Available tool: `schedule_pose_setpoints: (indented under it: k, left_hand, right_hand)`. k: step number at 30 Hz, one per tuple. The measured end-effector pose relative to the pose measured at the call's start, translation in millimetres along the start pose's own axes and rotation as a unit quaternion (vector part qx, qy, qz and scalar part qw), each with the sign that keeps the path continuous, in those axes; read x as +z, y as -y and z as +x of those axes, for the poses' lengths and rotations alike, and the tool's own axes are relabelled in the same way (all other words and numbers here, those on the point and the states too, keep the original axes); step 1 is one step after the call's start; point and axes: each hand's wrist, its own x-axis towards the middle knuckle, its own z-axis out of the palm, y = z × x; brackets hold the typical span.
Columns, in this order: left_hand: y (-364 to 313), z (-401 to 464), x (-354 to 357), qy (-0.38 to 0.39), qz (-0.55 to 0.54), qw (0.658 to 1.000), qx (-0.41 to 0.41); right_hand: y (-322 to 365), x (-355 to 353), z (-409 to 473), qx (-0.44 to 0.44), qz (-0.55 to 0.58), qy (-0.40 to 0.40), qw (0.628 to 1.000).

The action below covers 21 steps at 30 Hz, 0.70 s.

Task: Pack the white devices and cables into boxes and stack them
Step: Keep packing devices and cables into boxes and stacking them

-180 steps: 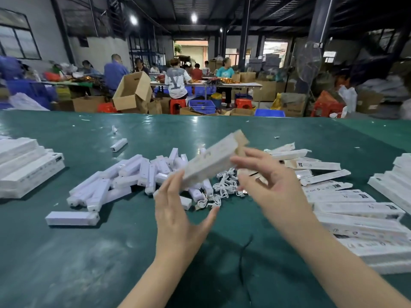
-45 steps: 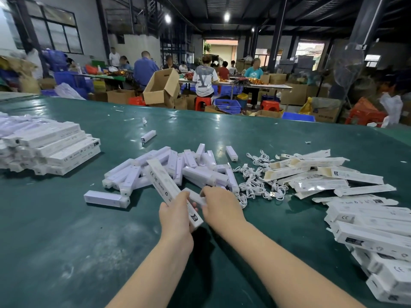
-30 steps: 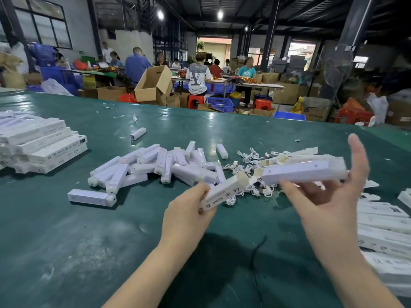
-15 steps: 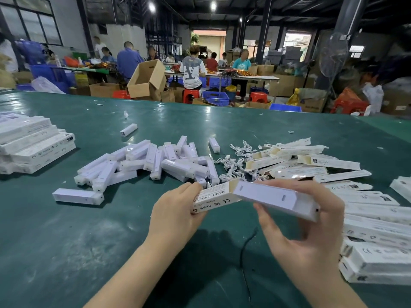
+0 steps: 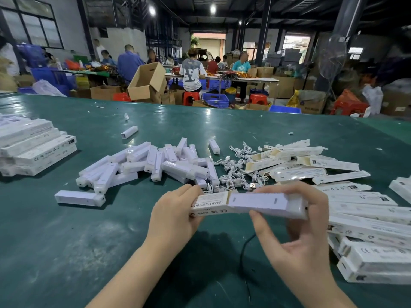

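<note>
— What's past the green table (image 5: 66, 241)?

— A tipped, open cardboard carton (image 5: 148, 82) just beyond its far edge, with more brown cartons on the floor around it. Red plastic stools (image 5: 190, 97) and blue crates (image 5: 216, 100) stand near them.

— And people?

— Several, seated or standing at long work tables (image 5: 255, 80) further back. One in a white printed shirt (image 5: 191, 74) sits with the back to us; another in blue (image 5: 129, 63) is on the left.

— Anything on the right?

— A standing fan (image 5: 333, 56) by a dark pillar, and stacked cartons behind. A thin black cord (image 5: 244, 254) lies on the tabletop. Ceiling lamps (image 5: 152, 10) are lit overhead.
</note>
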Motion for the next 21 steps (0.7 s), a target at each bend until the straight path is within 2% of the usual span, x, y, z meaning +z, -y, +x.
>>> schedule_pose_setpoints:
  k: [2, 6, 16, 21]
  left_hand:
    - [-0.2, 0.3, -0.6, 0.010, -0.017, 1.000, 0.017]
    - [-5.2, -1.8, 3.5, 0.043, -0.049, 0.997, 0.039]
    - [-7.9, -1.8, 5.1, 0.039, -0.078, 0.996, 0.004]
    - [-9.8, -2.6, 3.5, 0.048, -0.077, 0.995, 0.032]
  right_hand:
    - [-0.4, -1.3, -0.8, 0.062, 0.035, -0.015, 0.997]
    - [-2.3, 3.9, -3.8, 0.120, 0.012, 0.004, 0.993]
    - [-2.0, 11.4, -9.0, 0.106, 0.028, -0.025, 0.994]
    - [-5.2, 14.8, -10.7, 0.097, -0.140, 0.131, 0.977]
